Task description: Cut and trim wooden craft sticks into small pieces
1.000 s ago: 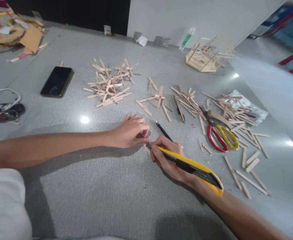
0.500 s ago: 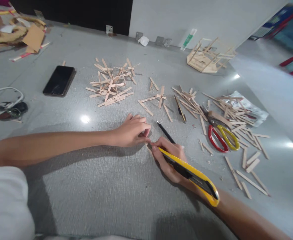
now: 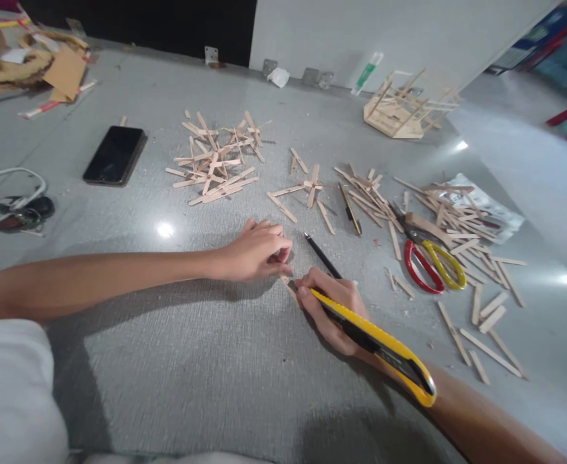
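Left hand [image 3: 259,251] pinches a small stick [image 3: 290,289] near the middle of the head view. Right hand [image 3: 332,332] grips a yellow cutter [image 3: 373,334] that points at the stick. From that stick, red and yellow scissors [image 3: 435,263] lie at three o'clock, a stick pile [image 3: 210,175] at eleven and a phone [image 3: 114,154] at ten.

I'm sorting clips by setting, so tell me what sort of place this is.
Probably a craft workspace, though whether at home, school or a workshop I can't tell. The signs: a yellow knife in the right hand, scattered wooden sticks and a small stick frame.
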{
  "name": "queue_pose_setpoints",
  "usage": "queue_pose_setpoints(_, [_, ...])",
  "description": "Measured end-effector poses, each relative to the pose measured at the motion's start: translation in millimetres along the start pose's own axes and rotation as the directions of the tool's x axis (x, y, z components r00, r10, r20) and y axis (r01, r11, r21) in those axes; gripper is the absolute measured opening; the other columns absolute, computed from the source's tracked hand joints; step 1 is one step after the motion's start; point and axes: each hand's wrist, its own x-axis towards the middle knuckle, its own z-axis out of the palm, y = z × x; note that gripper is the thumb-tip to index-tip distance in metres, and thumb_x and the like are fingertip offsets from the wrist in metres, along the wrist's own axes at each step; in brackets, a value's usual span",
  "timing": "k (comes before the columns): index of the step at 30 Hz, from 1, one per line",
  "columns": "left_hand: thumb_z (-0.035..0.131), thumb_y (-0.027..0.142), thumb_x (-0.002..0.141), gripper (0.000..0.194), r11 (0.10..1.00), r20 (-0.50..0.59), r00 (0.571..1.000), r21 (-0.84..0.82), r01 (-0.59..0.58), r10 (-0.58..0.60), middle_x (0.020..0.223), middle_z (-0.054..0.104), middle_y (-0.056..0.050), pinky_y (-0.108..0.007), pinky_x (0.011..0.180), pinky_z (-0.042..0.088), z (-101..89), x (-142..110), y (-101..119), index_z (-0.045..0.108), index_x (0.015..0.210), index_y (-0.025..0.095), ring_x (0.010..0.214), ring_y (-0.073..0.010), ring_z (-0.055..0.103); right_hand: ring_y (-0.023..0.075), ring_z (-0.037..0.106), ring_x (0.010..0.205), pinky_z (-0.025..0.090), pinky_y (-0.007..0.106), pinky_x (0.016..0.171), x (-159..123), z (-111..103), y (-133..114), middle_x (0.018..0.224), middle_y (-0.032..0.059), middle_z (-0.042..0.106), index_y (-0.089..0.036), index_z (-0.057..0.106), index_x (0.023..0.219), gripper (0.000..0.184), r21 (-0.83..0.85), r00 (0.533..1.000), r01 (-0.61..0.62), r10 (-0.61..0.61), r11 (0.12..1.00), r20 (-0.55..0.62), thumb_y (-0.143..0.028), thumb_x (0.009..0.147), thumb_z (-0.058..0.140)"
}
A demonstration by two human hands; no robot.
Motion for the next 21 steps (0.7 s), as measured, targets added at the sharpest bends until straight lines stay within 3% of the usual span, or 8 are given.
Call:
queue_pose_setpoints(6, [0.061, 0.055, 0.097, 0.042, 1.0, -0.004, 1.0, -0.006, -0.019, 0.019, 0.086, 0.054, -0.003, -0.037, 0.085, 0.026, 0.9, -0.5, -2.0, 0.055, 0.077, 0.018, 0.089, -0.0223, 0.047, 0.0116, 0.054, 0.05, 0.042, 0.026, 0.054, -4.0, 1.7, 4.0, 0.064, -0.0034, 0.059, -0.024, 0.05, 0.08, 0.021, -0.019, 0.998, 0.056, -0.056, 0.998, -0.007, -0.025, 0.101, 0.048])
queue_pose_setpoints(14, [0.069, 0.047, 0.094, 0.037, 1.0, -0.026, 1.0, 0.003, -0.014, 0.014, 0.085, 0.054, -0.001, -0.036, 0.083, 0.025, 0.3, -2.1, 1.4, 0.055, 0.076, 0.017, 0.089, -0.0213, 0.049, 0.0096, 0.049, 0.041, 0.04, 0.024, 0.043, -3.7, 5.9, 7.6, 0.054, -0.0047, 0.058, -0.023, 0.056, 0.08, 0.026, 0.249, 0.97, -0.192, 0.221, 0.949, -0.097, -0.039, 0.1, 0.057])
queue_pose_setpoints(21, [0.07, 0.045, 0.094, 0.034, 1.0, -0.032, 0.999, 0.014, -0.013, 0.013, 0.086, 0.056, -0.001, -0.036, 0.083, 0.026, 0.9, -2.5, 0.3, 0.057, 0.078, 0.018, 0.088, -0.0208, 0.05, 0.0085, 0.05, 0.045, 0.042, 0.022, 0.045, -0.3, 9.1, 7.2, 0.06, -0.0042, 0.06, -0.023, 0.054, 0.079, 0.026, 0.193, 0.977, -0.191, 0.206, 0.962, -0.062, -0.038, 0.1, 0.057])
